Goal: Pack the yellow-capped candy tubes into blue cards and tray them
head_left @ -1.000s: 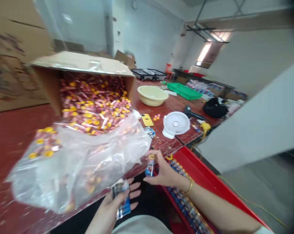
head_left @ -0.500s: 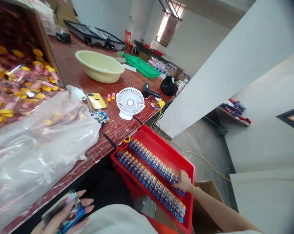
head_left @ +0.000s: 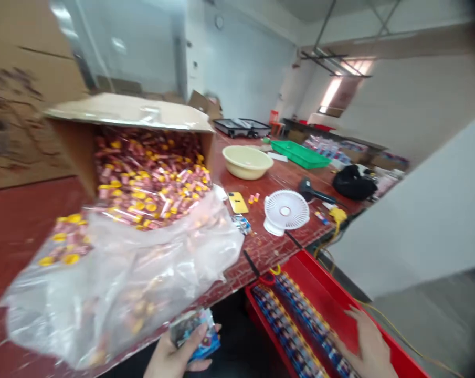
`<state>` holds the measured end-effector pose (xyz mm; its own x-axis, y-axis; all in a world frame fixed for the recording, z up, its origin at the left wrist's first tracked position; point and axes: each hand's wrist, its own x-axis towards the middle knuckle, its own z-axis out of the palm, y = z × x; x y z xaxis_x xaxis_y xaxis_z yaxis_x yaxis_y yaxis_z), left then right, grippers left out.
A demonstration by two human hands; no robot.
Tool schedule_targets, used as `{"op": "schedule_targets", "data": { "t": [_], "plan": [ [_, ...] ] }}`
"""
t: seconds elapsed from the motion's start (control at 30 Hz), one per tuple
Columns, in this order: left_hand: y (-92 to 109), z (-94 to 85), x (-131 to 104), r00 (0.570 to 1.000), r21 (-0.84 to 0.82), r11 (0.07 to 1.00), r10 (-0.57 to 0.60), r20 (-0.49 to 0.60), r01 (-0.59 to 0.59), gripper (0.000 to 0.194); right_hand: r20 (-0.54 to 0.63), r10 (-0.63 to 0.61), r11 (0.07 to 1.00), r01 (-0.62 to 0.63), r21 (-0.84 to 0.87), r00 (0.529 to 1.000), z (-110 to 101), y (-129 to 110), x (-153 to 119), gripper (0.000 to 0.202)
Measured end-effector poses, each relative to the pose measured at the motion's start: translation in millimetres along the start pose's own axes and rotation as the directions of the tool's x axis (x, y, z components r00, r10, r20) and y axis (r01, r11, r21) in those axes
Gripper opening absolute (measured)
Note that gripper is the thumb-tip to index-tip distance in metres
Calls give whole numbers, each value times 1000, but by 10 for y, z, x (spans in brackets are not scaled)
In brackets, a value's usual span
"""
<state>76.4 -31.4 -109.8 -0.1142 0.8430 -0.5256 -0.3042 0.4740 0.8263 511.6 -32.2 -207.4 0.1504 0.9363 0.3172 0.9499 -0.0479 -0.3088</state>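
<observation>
My left hand (head_left: 174, 352) is closed around a small stack of clear plastic packets with blue print (head_left: 208, 341), held low in front of the table edge. Over the right part of a red tray (head_left: 331, 283), my right hand (head_left: 369, 341) has its fingers apart and looks free of any object. It is beside the nearer end of a row of small blue-and-yellow packs (head_left: 312, 317); whether a finger touches them is blurred. A second row of such packs (head_left: 282, 320) lies alongside in the tray.
An open carton (head_left: 70, 152) of pink pieces with yellow caps (head_left: 154, 184) stands on the red table, a clear plastic sheet (head_left: 143, 278) spilling from it. Beyond are a white fan (head_left: 286, 210), yellow phone (head_left: 238, 202), cream basin (head_left: 247, 163), green tray (head_left: 300, 153) and black scanner-like device (head_left: 314, 191).
The view has swung left, bringing the whole carton into sight. My right hand's fingers have spread from their grip at the pack row's end. My left hand still holds the packets.
</observation>
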Motion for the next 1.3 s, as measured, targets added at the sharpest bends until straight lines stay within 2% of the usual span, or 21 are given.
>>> {"op": "schedule_targets", "data": {
  "t": [0.03, 0.07, 0.13, 0.17, 0.2, 0.23, 0.3, 0.37, 0.43, 0.53, 0.63, 0.73, 0.83, 0.97, 1.03, 1.17, 1.3],
  "plan": [
    [17, -20, 5, 998, 34, 998, 54, -16, -54, 44, -13, -159, 983, 159, 89, 987, 35, -407, 241, 51],
    [27, -47, 9, 994, 66, 993, 103, -25, -101, 43, -33, -297, 940, 298, 167, 954, 58, -872, 474, 46],
    [41, -116, 4, 984, 107, 980, 174, -34, -170, 42, -71, -547, 774, 536, 338, 834, 101, -1889, 913, 37],
    [49, -157, -6, 979, 104, 976, 199, -52, -193, 43, -84, -629, 687, 603, 407, 773, 138, -2396, 1121, 31],
    [58, -200, -19, 973, 84, 974, 216, -77, -209, 43, -67, -675, 637, 626, 449, 735, 194, -2880, 1322, 27],
    [69, -244, -35, 970, 57, 974, 223, -101, -218, 42, -5, -697, 628, 614, 478, 717, 269, -3328, 1515, 25],
    [98, -331, -64, 969, -8, 976, 215, -120, -217, 42, 34, -712, 622, 609, 492, 701, 467, -4086, 1858, 28],
    [132, -410, -87, 978, -95, 978, 174, -114, -185, 43, 80, -700, 645, 579, 499, 710, 689, -4630, 2109, 39],
    [169, -473, -106, 985, -191, 970, 126, -120, -147, 45, 127, -677, 671, 538, 510, 725, 880, -4947, 2249, 44],
    [223, -518, -139, 985, -276, 954, 76, -152, -116, 48, 161, -673, 664, 495, 560, 722, 1021, -5044, 2295, 28],
    [269, -501, -168, 986, -281, 952, 83, -143, -121, 45, 133, -696, 598, 467, 651, 706, 952, -4846, 2244, 14],
    [299, -456, -173, 984, -262, 951, 136, -119, -163, 41, 85, -681, 529, 407, 745, 728, 714, -4541, 2106, 13],
    [307, -419, -162, 978, -242, 951, 165, -125, -191, 40, 89, -664, 458, 310, 833, 742, 381, -4242, 1845, 19],
    [286, -394, -155, 975, -236, 950, 176, -137, -205, 38, 193, -691, 229, -43, 973, 697, -40, -3954, 1448, 32],
    [270, -377, -161, 972, -234, 949, 180, -152, -212, 41, 222, -699, 167, -147, 975, 680, -181, -3865, 1309, 35],
    [259, -312, -189, 975, -151, 965, 202, -88, -214, 37, 196, -723, 175, -99, 980, 662, -325, -3744, 1171, 30],
    [267, -228, -204, 982, -45, 981, 188, -22, -189, 37, 192, -746, 275, 32, 961, 638, -394, -3649, 1115, 26]
  ]
}}
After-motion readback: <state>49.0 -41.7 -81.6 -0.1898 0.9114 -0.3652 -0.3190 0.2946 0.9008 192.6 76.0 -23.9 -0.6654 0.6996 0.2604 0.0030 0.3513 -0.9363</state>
